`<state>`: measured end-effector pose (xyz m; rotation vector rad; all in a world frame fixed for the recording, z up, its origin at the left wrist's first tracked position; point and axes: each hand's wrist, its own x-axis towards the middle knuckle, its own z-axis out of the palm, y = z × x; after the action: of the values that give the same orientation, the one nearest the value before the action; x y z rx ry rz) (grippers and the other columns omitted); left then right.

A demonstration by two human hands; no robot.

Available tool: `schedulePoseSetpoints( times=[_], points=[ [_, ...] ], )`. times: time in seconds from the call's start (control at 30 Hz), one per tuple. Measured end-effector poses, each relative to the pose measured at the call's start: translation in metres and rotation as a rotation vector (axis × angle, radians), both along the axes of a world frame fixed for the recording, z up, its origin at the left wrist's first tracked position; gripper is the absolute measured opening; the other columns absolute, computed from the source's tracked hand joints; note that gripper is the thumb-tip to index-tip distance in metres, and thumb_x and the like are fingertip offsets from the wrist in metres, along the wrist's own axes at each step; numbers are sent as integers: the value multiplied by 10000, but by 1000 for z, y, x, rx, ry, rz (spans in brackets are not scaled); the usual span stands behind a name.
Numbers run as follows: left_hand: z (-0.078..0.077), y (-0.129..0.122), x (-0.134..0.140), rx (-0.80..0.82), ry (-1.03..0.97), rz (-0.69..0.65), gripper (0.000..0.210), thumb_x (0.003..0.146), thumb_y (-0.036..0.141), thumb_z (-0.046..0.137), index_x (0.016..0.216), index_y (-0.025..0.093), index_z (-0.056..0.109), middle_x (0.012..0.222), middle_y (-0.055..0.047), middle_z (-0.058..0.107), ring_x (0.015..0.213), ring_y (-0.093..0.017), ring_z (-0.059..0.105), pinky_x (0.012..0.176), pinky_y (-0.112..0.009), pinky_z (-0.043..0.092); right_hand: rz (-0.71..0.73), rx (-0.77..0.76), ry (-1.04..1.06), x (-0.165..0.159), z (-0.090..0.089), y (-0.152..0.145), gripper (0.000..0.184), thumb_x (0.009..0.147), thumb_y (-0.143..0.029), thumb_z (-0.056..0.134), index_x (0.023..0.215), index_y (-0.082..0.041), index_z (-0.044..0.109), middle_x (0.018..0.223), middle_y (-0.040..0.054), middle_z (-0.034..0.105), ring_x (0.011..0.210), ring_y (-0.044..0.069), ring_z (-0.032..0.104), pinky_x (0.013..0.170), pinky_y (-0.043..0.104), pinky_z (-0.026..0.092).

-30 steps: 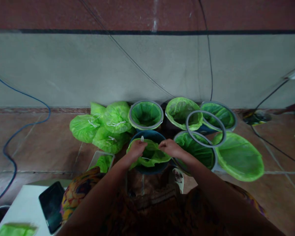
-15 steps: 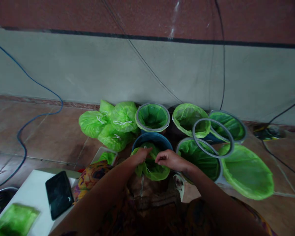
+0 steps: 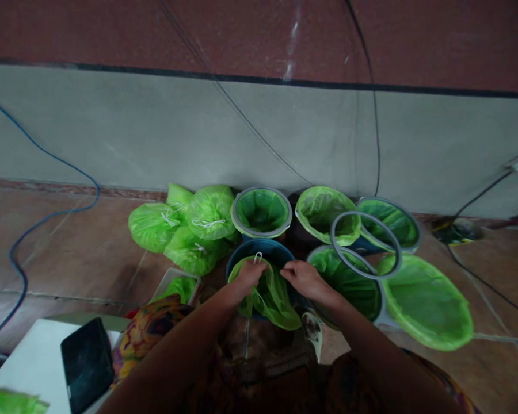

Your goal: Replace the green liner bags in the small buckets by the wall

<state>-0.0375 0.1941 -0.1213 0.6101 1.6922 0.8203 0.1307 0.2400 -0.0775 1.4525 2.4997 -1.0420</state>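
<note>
A thin green drawstring bag hangs partly inside and partly over the near side of a blue bin. My left hand is closed on the bag's edge, where a loop of white cord stands up by the fingers. My right hand pinches the bag's edge on the other side, fingertips together. Between the two hands the bag's mouth spreads partly apart, and a white cord shows inside it. The bag's lower part inside the bin is hidden.
Bins lined with green bags, such as a grey-rimmed bin, stand around. A loose grey ring rests across the right-hand bins. Several tied green bags lie at left, near a white tray. A tablet lies on a white table.
My right hand has come to the bag's edge and closed on it. The bag's near flap has stretched down and right, and the cord loop shows more. The view has shifted slightly.
</note>
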Motion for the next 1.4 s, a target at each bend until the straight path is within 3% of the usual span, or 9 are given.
schedulePoseSetpoints(
  times=[0.17, 0.37, 0.5, 0.67, 0.8, 0.97, 1.17, 1.3, 1.4],
  points=[
    [7, -1, 0, 60, -68, -5, 138, 662, 252, 584, 579, 174, 506, 496, 74, 398, 438, -56, 327, 442, -207, 217, -39, 22, 54, -11, -13, -5, 230, 841, -371, 603, 926, -173, 683, 868, 60, 707, 773, 168, 617, 692, 264, 389],
    [7, -3, -3, 145, -34, -137, 196, 667, 267, 584, 537, 178, 467, 472, 78, 364, 450, -61, 315, 469, -223, 209, -90, -63, 178, -15, -33, -6, 146, 812, -293, 599, 745, -177, 655, 717, 14, 669, 685, 141, 590, 630, 245, 371],
    [6, -1, -7, 142, 141, -224, 271, 701, 221, 546, 480, 190, 392, 456, 72, 315, 461, -76, 309, 489, -246, 212, -162, -93, 249, -11, -43, -1, 122, 787, -194, 543, 738, -174, 653, 717, 16, 669, 679, 143, 597, 639, 248, 389],
    [7, 2, -8, 140, 428, -380, 262, 748, 140, 500, 491, 175, 462, 474, 56, 341, 496, -91, 349, 534, -265, 227, -177, -117, 258, -9, -51, 1, 155, 792, -170, 497, 731, -173, 639, 727, 25, 666, 694, 153, 595, 630, 246, 393],
    [6, 2, -4, 200, 469, -423, 270, 783, 150, 494, 515, 170, 470, 496, 49, 358, 506, -90, 356, 540, -263, 234, -133, -119, 247, -12, -52, -3, 132, 834, -193, 494, 820, -174, 624, 766, 23, 666, 709, 145, 596, 640, 235, 394],
    [5, 1, -2, 230, 431, -469, 263, 799, 158, 469, 537, 166, 487, 510, 43, 380, 515, -92, 374, 537, -261, 236, -94, -37, 106, -17, -42, -8, 171, 871, -336, 564, 838, -176, 613, 762, 29, 670, 688, 140, 597, 615, 234, 368],
    [14, 2, -2, 228, 465, -484, 289, 801, 173, 490, 512, 167, 501, 485, 49, 346, 495, -93, 340, 534, -269, 224, 3, 97, -109, -21, -17, -9, 123, 846, -173, 522, 828, -183, 644, 813, 62, 705, 750, 175, 631, 640, 266, 349],
    [22, 5, 0, 231, 413, -450, 343, 835, 212, 471, 493, 185, 476, 464, 38, 364, 477, -104, 356, 533, -276, 230, 53, 213, -200, -20, 6, -10, 219, 899, -207, 448, 841, -188, 658, 803, 110, 705, 753, 223, 641, 647, 303, 359],
    [33, 7, 1, 292, 337, -387, 414, 902, 276, 409, 505, 190, 487, 497, 5, 466, 512, -120, 433, 564, -271, 291, -4, 294, -150, -16, 23, -9, 247, 923, -237, 422, 854, -190, 655, 816, 113, 702, 765, 221, 634, 679, 306, 392]
  ],
)
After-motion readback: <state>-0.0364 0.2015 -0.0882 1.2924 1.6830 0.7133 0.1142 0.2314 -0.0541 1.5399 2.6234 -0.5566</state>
